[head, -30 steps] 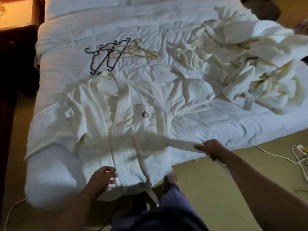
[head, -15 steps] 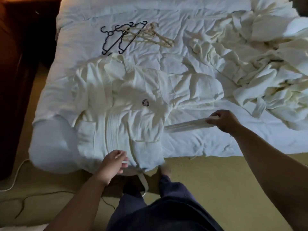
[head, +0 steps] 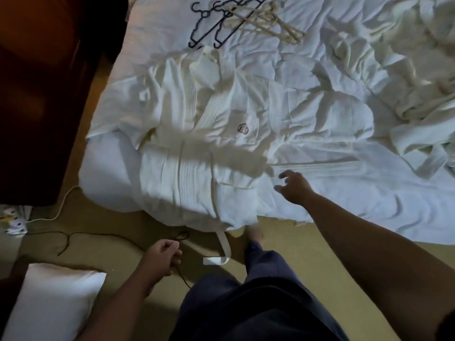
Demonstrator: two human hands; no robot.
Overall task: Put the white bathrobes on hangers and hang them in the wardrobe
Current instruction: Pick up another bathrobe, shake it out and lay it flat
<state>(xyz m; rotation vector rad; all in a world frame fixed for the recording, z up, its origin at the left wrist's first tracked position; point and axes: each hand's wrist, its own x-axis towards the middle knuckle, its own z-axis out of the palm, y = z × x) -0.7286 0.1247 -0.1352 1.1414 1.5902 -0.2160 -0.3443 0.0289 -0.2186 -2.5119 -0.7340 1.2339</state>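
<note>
A white bathrobe [head: 221, 114] with a dark chest logo lies spread on the bed [head: 357, 205], its hem at the near edge. Its belt [head: 317, 166] lies flat to the right; another belt end [head: 221, 247] hangs down to the floor. My right hand [head: 294, 187] hovers just below the flat belt, fingers spread, holding nothing. My left hand [head: 162, 257] is low over the floor, fingers curled, empty. Black hangers [head: 216, 23] and cream hangers [head: 270, 23] lie past the robe's collar. More white bathrobes [head: 418, 82] are heaped at the right.
Dark wooden furniture [head: 49, 94] stands left of the bed. A white pillow [head: 54, 299] lies on the floor at lower left. A white cable [head: 64, 200] and a black cable [head: 98, 235] cross the carpet. My dark trousers [head: 258, 303] fill the bottom centre.
My right hand let go of the belt, which now lies flat on the bed. My left hand drew back from the robe's hem toward the floor. The view moved closer.
</note>
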